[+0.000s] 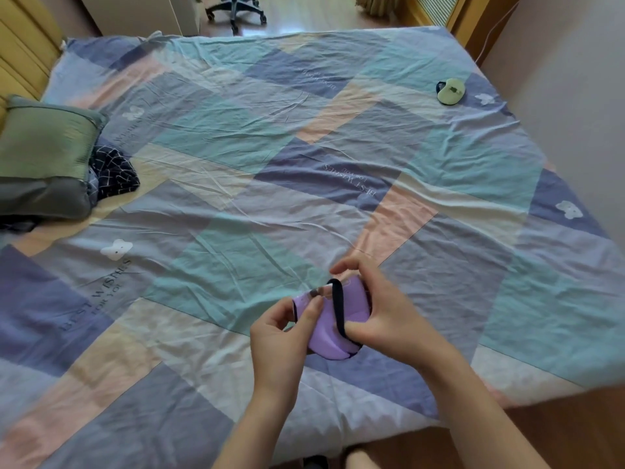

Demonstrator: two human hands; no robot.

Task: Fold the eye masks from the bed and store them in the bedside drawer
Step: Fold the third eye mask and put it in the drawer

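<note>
A purple eye mask with a black elastic strap is held just above the near part of the bed, folded over on itself. My left hand pinches its left edge with thumb and fingers. My right hand grips its right side, fingers curled around the strap, which loops across the mask's front. A second eye mask, pale green with a dark strap, lies flat on the sheet at the far right of the bed. No drawer is in view.
A green pillow lies at the bed's left edge beside a dark patterned cloth. The wooden headboard is at far left. An office chair base stands on the floor beyond the bed. A wall runs along the right.
</note>
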